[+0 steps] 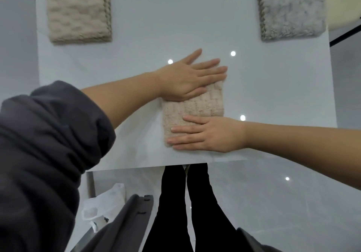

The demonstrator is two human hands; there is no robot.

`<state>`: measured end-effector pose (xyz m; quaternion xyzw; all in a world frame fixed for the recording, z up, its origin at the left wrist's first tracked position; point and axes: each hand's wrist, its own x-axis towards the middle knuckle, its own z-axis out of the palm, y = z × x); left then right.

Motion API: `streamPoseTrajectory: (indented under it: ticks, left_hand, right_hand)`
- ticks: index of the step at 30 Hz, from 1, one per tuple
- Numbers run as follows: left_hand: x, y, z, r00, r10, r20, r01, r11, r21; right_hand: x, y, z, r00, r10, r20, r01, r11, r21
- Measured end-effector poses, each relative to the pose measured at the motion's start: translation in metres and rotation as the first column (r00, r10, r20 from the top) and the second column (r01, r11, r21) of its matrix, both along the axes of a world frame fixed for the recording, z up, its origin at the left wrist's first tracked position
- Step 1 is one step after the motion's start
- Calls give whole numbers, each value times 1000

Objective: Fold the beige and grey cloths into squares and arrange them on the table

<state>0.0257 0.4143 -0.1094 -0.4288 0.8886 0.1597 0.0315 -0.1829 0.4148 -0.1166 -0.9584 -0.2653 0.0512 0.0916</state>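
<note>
Near the front edge of the table (pixel 175 27), my left hand (pixel 187 78) and right hand (pixel 207 134) lay flat and apart, fingers straight, on the folded beige cloth (pixel 199 105), pressing its creases down, I judged. Palms hid two of its corners. Farther off, the beige stack (pixel 78 11) and grey stack (pixel 291 7) were cut off at the top.

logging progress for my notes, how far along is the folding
Done: a folded beige square sits at the far left of the table, a folded grey square at the far right. In hand: a beige cloth in the middle, folded small, with the left hand and right hand pressing flat on it. Left: likely placing this one; no unfolded cloth is in view.
</note>
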Motion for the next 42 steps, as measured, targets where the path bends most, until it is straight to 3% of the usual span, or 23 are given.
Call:
streamPoseTrajectory:
  ticks: [8,11,15,19,21,29,34,38,42]
  left_hand:
    - [-3,13,-6,998,58,-13,-59,993,-106]
    - [-2,28,8,953,297,-61,-302,943,-139]
    - [-8,94,30,763,611,-210,-642,753,-144]
    - [-48,132,24,711,697,-88,-703,704,-103]
    - [-58,133,13,707,707,-23,-706,702,-98]
    - [-58,135,3,731,681,35,-675,730,-107]
    - [-73,138,20,668,744,-16,-743,666,-63]
    - [-102,128,38,556,829,-51,-831,556,-16]
    - [-153,105,44,395,919,-8,-919,395,8]
  right_hand:
    - [6,5,5,998,-64,-29,66,994,83]
    - [-4,7,19,975,-218,-48,223,956,188]
    - [-25,10,35,801,-599,-13,589,783,199]
    - [-13,24,21,560,-828,-18,828,559,48]
    - [-5,29,14,512,-859,-20,859,512,-11]
    - [-8,31,10,534,-845,-2,841,531,-105]
    - [-22,24,25,561,-827,-31,827,560,44]
    - [-37,-3,34,642,-763,-78,767,635,94]
    - [-64,-44,40,660,-746,-87,751,659,45]
